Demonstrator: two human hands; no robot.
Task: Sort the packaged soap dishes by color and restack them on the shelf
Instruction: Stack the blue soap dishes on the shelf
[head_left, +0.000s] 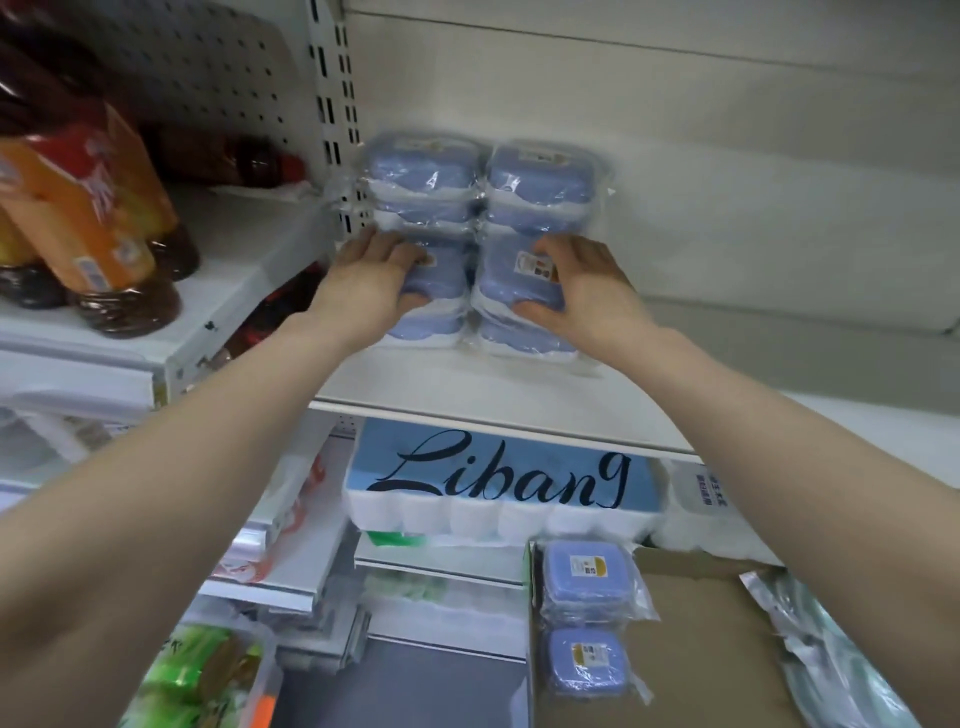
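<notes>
Blue soap dishes in clear plastic wrap stand in short stacks on the white shelf (467, 395). Two stacks are at the back (483, 176) and two at the front. My left hand (371, 283) grips the top dish of the front left stack (441, 275), fingers over its lid and thumb at its front. My right hand (582, 286) grips the top dish of the front right stack (506, 280) the same way. Two more wrapped blue soap dishes (587, 577) lie in a cardboard box (691, 649) below, at the lower right.
A neighbouring shelf on the left carries dark bottles with orange labels (88, 218). Below the soap dish shelf sits a blue and white "Libang" tissue pack (498, 488). A slotted shelf upright (337, 104) stands just left of the back stacks. Green packets (202, 675) lie at the lower left.
</notes>
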